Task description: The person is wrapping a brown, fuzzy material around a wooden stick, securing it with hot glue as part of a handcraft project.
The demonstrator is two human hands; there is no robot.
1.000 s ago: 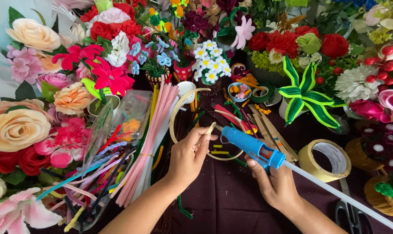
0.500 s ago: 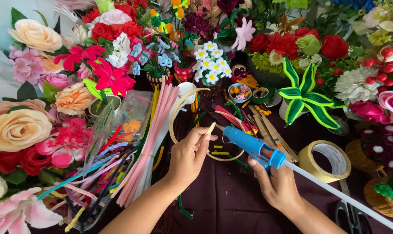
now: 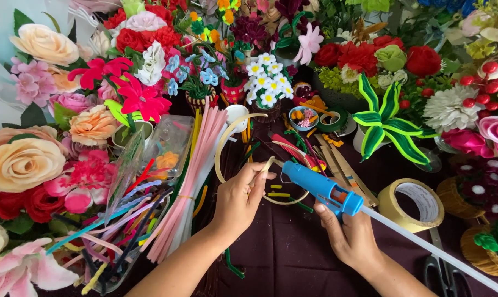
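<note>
My right hand (image 3: pixel 352 237) grips a blue glue gun (image 3: pixel 321 188) with a long white glue stick (image 3: pixel 436 251) trailing out of its back toward the lower right. The gun's nozzle points left, close to my left hand (image 3: pixel 241 201). That hand pinches one end of a thin cream-coloured hoop (image 3: pixel 232 140), a curved band lying on the dark purple cloth (image 3: pixel 293 258). The band's end sits between thumb and fingers, right beside the nozzle tip.
A bundle of pink pipe cleaners (image 3: pixel 194 176) and a clear box of mixed coloured ones (image 3: pixel 122 220) lie at left. A tape roll (image 3: pixel 411 204) and scissors (image 3: pixel 444 272) sit at right. Handmade flowers (image 3: pixel 23 162) and small pots ring the work area.
Both hands have stayed almost still. The glue gun nozzle has crept slightly lower and closer to the band end held by my left hand.
</note>
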